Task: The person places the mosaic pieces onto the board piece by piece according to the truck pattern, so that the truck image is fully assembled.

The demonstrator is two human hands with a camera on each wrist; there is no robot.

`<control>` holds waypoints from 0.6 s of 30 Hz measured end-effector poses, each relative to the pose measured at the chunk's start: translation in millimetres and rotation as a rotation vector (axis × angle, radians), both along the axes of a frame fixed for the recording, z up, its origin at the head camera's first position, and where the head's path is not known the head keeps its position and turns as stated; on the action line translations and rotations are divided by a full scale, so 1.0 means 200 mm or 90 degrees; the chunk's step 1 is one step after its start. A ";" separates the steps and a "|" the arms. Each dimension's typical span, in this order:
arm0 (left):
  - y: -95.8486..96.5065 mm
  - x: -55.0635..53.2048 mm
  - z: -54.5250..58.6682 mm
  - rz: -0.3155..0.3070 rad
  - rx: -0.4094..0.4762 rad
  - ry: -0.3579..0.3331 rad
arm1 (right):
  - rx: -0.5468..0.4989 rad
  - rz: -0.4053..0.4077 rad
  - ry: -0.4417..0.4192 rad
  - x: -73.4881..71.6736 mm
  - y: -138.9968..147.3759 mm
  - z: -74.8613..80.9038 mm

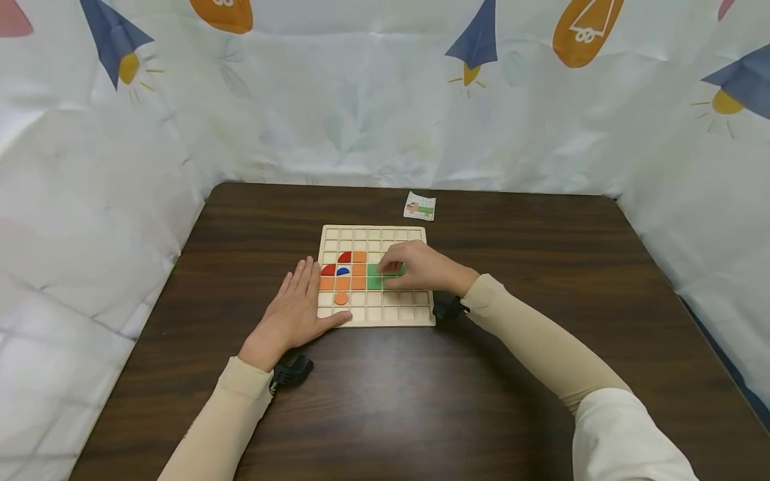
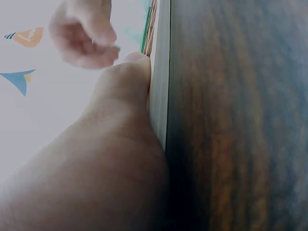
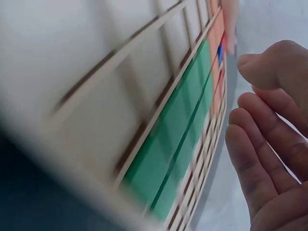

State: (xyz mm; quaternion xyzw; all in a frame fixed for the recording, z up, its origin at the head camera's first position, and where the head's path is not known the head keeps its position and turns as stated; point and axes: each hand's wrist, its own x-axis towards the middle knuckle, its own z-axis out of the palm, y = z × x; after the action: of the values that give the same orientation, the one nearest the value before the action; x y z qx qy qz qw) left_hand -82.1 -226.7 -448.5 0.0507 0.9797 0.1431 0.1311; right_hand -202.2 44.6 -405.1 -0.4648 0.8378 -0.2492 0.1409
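Note:
A pale wooden grid board lies on the table. My left hand rests with fingers extended along its left edge, thumb lying over the front corner. Over the right half hovers my right hand, fingers loosely bent above green square pieces. In the right wrist view its thumb and fingertips stand apart with nothing between them. Left of the green sit orange squares, red curved-edge pieces and a blue half-round piece. One orange disc lies in a cell below them.
A small printed card with a coloured grid pattern lies behind the board. The dark wood table extends around it, with a patterned white curtain hanging behind and at the sides.

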 end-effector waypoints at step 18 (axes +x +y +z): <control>-0.09 0.03 -0.01 0.009 0.012 0.011 | 0.039 -0.117 -0.026 0.08 0.61 -0.04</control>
State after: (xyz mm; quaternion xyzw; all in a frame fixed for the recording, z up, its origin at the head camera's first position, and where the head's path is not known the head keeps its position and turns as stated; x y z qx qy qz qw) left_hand -76.4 -244.0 -449.5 0.0462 0.9796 0.1530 0.1214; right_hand -186.8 165.8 -413.3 -0.3763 0.8813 -0.2444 0.1486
